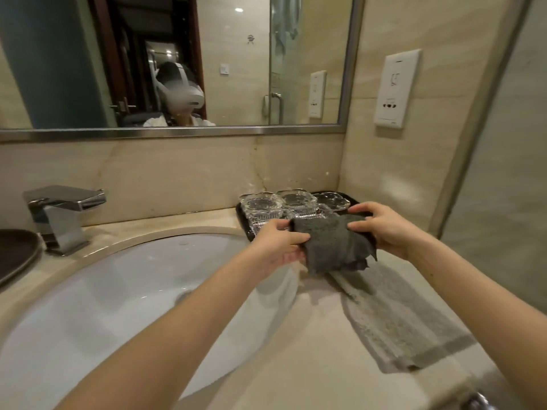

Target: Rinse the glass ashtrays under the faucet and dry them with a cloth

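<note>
- Left hand and right hand both pinch a dark cloth held between them.
- Glass ashtrays sit on a black tray just behind the hands.

Glass ashtrays: four visible, possibly more hidden. Cloths: two, dark cloth, light towel. Hands: two. Faucet: one. Tray: one.

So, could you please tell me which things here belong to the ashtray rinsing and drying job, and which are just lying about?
Part of the job:
- glass ashtrays on the black tray
- dark grey cloth, held by the left hand and right hand
- faucet
- sink

Just lying about:
- light grey towel on the counter
- dark dish at the left edge
- wall socket panel
</note>
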`<state>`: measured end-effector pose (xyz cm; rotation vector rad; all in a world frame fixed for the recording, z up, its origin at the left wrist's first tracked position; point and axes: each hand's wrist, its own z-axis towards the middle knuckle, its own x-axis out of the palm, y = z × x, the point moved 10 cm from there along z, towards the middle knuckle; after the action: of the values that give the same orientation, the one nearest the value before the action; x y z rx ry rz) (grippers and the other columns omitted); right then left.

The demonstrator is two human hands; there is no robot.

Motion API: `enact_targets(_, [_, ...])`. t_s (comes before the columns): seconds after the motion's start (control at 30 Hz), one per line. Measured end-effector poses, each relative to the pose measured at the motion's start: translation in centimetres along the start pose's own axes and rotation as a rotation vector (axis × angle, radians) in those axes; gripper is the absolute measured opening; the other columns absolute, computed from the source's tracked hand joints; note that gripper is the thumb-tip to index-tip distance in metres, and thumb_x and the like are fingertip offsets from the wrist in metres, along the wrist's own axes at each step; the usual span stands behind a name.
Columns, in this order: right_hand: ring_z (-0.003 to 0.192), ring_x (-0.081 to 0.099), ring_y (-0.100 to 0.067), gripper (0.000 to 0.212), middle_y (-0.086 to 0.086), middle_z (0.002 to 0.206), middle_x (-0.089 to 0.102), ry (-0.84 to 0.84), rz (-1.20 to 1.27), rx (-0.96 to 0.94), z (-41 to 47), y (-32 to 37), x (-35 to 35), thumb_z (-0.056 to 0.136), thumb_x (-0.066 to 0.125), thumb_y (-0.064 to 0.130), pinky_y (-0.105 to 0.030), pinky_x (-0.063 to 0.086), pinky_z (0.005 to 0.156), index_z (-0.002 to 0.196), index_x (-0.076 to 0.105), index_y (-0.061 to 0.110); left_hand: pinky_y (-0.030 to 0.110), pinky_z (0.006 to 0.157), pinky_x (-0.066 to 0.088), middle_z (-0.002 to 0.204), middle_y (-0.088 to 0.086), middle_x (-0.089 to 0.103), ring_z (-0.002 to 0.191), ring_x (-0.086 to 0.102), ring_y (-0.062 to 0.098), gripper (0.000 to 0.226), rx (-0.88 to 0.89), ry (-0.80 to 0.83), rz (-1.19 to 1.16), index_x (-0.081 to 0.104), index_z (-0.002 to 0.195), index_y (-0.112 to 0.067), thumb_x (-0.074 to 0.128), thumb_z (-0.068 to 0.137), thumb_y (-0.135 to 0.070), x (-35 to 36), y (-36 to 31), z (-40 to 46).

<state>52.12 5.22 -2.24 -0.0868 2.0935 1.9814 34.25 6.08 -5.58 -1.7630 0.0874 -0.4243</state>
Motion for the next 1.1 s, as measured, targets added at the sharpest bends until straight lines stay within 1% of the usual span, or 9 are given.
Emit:
enact_targets(0.1, [0.075, 0.060, -0.017, 0.022, -0.009, 0.094, 0.060, -0.012, -0.036, 0.024, 0.3, -1.4, -2.1, 0.092, 0.049, -0.002, -0.023, 0.053, 0.051, 0.101, 0.059, 0.015, 0.019, 0.041, 0.049, 0.101, 0.017, 0.059, 0.057, 0.066, 0.017, 0.047, -0.107, 0.044, -0.073, 0.037, 0.134, 0.003, 0.049, 0.089, 0.012, 3.0, 1.9, 1.2])
enact_targets(0.23, [0.071, 0.060, -0.016, 0.032, -0.013, 0.095, 0.059, 0.022, -0.030, -0.015, 0.9, -2.2, -2.4, 0.094, 0.038, -0.009, -0.021, 0.052, 0.051, 0.093, 0.060, 0.014, 0.016, 0.039, 0.048, 0.092, 0.014, 0.060, 0.067, 0.059, 0.017, 0.016, -0.192, 0.033, -0.145, 0.051, 0.100, -0.001, 0.048, 0.090, 0.011, 4.4, 3.6, 2.1])
enact_targets(0.33, [0.059, 0.063, -0.013, 0.032, -0.013, 0.092, 0.061, 0.037, 0.009, -0.042, 1.1, -2.5, -2.7, 0.094, 0.038, -0.010, -0.018, 0.047, 0.040, 0.098, 0.062, 0.011, 0.016, 0.040, 0.049, 0.113, 0.020, 0.059, 0.074, 0.061, 0.020, 0.032, -0.165, 0.008, -0.147, 0.046, 0.120, 0.002, 0.049, 0.089, 0.011, 4.2, 3.6, 2.7])
enact_targets(0.4, [0.072, 0.061, -0.015, 0.033, -0.012, 0.098, 0.063, 0.044, -0.100, -0.065, 1.4, -2.9, -2.5, 0.092, 0.042, -0.009, -0.017, 0.049, 0.049, 0.099, 0.065, 0.013, 0.018, 0.039, 0.049, 0.121, 0.020, 0.055, 0.077, 0.061, 0.022, 0.037, -0.146, -0.039, -0.022, 0.042, 0.121, -0.002, 0.053, 0.088, 0.010, 3.6, 3.9, 2.6])
enact_targets(0.53, [0.102, 0.048, -0.012, 0.033, -0.005, 0.115, 0.053, 0.034, -0.787, -0.174, 1.9, -4.0, -1.2, 0.087, 0.056, -0.001, -0.013, 0.034, 0.080, 0.113, 0.065, 0.018, 0.023, 0.038, 0.046, 0.087, 0.007, 0.062, 0.053, 0.061, 0.013, 0.041, -0.013, -0.135, 0.595, 0.037, 0.109, -0.018, 0.068, 0.084, -0.008, 1.9, 3.9, 2.5])
enact_targets(0.73, [0.137, 0.028, -0.021, 0.036, -0.002, 0.149, 0.033, -0.126, -1.081, -0.387, 0.7, -2.4, 0.1, 0.094, 0.050, 0.031, -0.033, 0.023, 0.111, 0.130, 0.054, 0.026, 0.028, 0.085, 0.041, 0.116, -0.003, 0.045, 0.112, 0.050, 0.017, 0.055, 0.276, -0.232, 1.034, 0.045, 0.122, -0.021, 0.074, 0.077, -0.035, 1.5, 1.8, 2.6])
enact_targets(0.83, [0.144, 0.010, -0.018, 0.052, 0.000, 0.156, 0.017, 0.066, -1.113, -0.312, 0.2, -4.4, 2.8, 0.099, 0.032, 0.041, -0.039, 0.013, 0.116, 0.146, 0.028, 0.020, 0.025, 0.106, 0.024, 0.138, -0.002, 0.038, 0.132, 0.032, 0.015, 0.054, 0.541, -0.164, 1.167, 0.049, 0.132, -0.021, 0.065, 0.083, -0.038, 3.2, 0.5, 1.2])
enact_targets(0.93, [0.145, -0.006, -0.016, 0.057, 0.001, 0.158, -0.005, 0.193, -1.277, -0.192, -0.1, -7.2, 3.6, 0.099, 0.019, 0.046, -0.045, 0.003, 0.115, 0.150, 0.006, 0.023, 0.034, 0.117, 0.014, 0.155, -0.003, 0.024, 0.142, 0.018, 0.012, 0.067, 0.430, -0.004, 1.361, 0.033, 0.146, -0.017, 0.048, 0.091, -0.051, 4.2, 2.5, 1.2])
enact_targets(1.1, [0.145, -0.009, -0.016, 0.058, 0.002, 0.158, -0.010, 0.232, -1.262, -0.144, 0.0, -7.6, 3.6, 0.100, 0.019, 0.046, -0.045, 0.000, 0.115, 0.150, 0.001, 0.023, 0.045, 0.117, 0.006, 0.160, -0.003, 0.002, 0.146, 0.003, 0.014, 0.078, 0.274, 0.079, 1.578, 0.007, 0.151, -0.016, 0.033, 0.092, -0.060, 3.9, 5.0, 1.7])
